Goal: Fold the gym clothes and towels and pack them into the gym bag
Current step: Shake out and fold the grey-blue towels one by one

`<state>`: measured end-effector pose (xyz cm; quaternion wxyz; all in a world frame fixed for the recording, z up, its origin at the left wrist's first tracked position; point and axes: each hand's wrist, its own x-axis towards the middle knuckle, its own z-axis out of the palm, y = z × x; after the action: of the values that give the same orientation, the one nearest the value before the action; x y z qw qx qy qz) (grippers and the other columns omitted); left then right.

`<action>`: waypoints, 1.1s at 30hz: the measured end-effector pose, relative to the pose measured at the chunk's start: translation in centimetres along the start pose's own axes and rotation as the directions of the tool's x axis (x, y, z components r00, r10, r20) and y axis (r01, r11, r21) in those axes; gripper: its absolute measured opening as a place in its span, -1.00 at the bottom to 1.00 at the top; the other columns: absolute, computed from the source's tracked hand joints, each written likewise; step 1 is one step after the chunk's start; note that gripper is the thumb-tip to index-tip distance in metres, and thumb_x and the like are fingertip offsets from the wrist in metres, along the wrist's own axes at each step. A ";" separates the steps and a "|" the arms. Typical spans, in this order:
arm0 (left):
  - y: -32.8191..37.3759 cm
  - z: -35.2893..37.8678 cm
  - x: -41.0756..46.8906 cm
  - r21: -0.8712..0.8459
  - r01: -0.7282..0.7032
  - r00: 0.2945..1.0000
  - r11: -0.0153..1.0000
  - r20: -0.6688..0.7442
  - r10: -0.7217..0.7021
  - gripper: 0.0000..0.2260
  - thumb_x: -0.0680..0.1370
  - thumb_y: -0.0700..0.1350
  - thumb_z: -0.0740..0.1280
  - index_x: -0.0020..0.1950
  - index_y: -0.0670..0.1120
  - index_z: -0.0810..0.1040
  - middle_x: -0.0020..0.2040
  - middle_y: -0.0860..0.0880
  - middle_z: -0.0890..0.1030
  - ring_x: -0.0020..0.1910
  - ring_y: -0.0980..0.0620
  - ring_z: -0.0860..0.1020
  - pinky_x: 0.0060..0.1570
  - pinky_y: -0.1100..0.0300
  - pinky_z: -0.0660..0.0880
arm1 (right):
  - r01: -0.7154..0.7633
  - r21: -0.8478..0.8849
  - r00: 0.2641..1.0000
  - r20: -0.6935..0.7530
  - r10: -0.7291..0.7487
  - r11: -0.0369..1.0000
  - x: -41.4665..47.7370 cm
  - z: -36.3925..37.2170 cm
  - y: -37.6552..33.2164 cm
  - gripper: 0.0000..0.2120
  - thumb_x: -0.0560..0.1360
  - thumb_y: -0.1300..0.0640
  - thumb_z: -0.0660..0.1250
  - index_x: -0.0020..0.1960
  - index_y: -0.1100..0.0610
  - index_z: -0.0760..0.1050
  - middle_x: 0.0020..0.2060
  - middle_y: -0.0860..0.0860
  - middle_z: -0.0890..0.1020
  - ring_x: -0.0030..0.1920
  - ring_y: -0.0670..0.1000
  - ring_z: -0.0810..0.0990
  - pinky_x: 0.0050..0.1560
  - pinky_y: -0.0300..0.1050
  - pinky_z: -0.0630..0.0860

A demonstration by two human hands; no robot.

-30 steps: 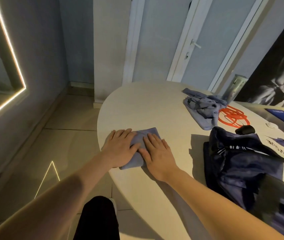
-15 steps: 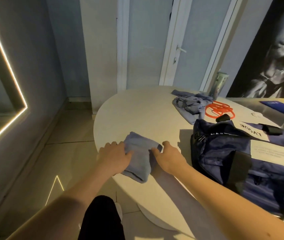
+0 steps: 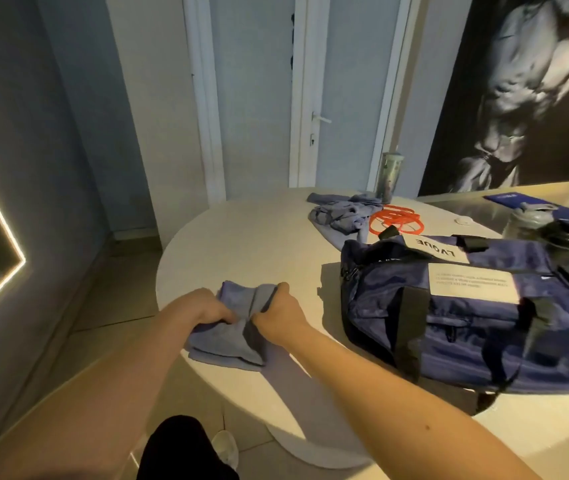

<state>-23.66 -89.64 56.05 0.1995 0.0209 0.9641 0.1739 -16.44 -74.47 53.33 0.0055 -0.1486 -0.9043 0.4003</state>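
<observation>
The left hand (image 3: 212, 310) and the right hand (image 3: 277, 311) are curled round a folded blue towel (image 3: 222, 346), which is gripped from both sides at the near edge of the table (image 3: 241, 244). The navy gym bag (image 3: 449, 323) is seen near, to the right. A crumpled blue garment (image 3: 340, 214) is heaped beyond it.

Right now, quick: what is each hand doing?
Left hand: closed, gripping the folded blue cloth.
Right hand: closed, gripping the same cloth's other side.
</observation>
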 end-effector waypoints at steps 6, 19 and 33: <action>2.4 -0.4 -1.6 -0.033 -0.088 0.992 0.996 -0.091 0.085 -0.70 0.48 0.04 0.49 -0.11 -0.15 0.49 -0.24 -0.06 0.51 -0.22 -0.03 0.52 -0.22 0.15 0.41 | 0.109 -0.053 0.994 0.000 -0.109 0.993 -1.4 -3.2 0.6 -0.62 0.56 0.20 0.33 0.35 0.16 0.35 0.23 0.20 0.39 0.02 0.26 0.53 0.09 0.01 0.51; 18.9 -4.1 -11.2 -0.359 -0.662 0.747 0.658 -0.381 0.544 -0.77 0.60 -0.05 0.35 -0.02 -0.24 0.55 -0.10 -0.26 0.62 -0.15 -0.14 0.56 -0.11 0.03 0.48 | 0.034 0.310 0.970 -0.238 0.043 0.950 -4.8 -22.8 -0.6 -0.67 0.57 -0.08 0.23 -0.03 0.17 0.61 -0.06 0.16 0.67 -0.01 0.14 0.63 0.07 0.05 0.58; 30.9 0.2 -11.6 -0.875 -0.389 0.718 0.289 -0.091 0.690 -0.82 0.66 -0.31 0.13 0.15 -0.26 0.50 0.12 -0.23 0.60 -0.05 -0.11 0.65 -0.18 0.02 0.68 | -0.186 0.167 0.871 -0.428 0.242 0.968 -4.2 -33.4 6.6 -0.66 0.33 0.00 0.61 -0.09 0.24 0.68 -0.20 0.16 0.73 -0.31 0.04 0.63 -0.22 -0.05 0.62</action>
<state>-13.80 -61.82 70.89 0.2563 0.2760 0.6369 0.6726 -6.40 -47.34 71.67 0.1768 -0.3350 -0.8309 0.4076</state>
